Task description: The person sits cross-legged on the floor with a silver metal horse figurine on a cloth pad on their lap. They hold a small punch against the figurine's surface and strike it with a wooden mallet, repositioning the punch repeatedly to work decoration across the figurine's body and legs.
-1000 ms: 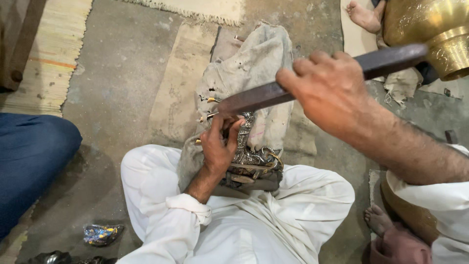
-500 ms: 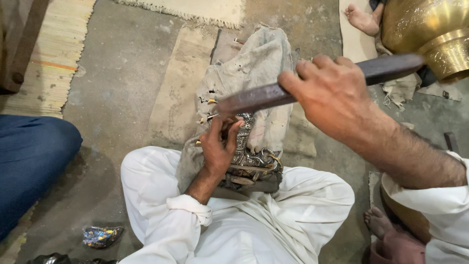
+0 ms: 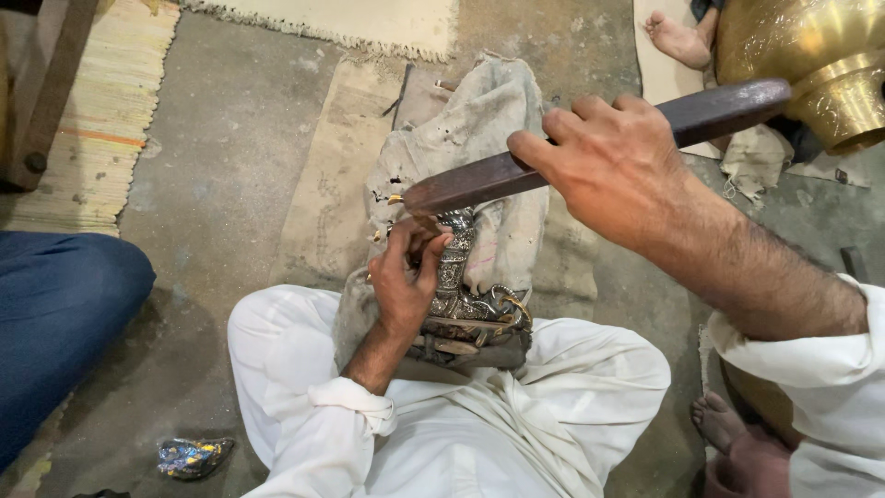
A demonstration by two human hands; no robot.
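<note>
My right hand grips a long dark wooden bar, held slantwise above my lap, its lower end just above my left hand. My left hand pinches a small tool against an ornate silver metal piece. That piece rests on a dirty cloth-wrapped block between my knees. White trousers cover my crossed legs.
A large brass vessel stands at the top right, with another person's bare foot beside it. A blue-clad leg lies at the left. A crumpled foil wrapper sits on the concrete floor. Woven mats lie at the left and top.
The wooden bar in my right hand has shifted slightly, staying just above my left hand. My left hand stays on the silver piece.
</note>
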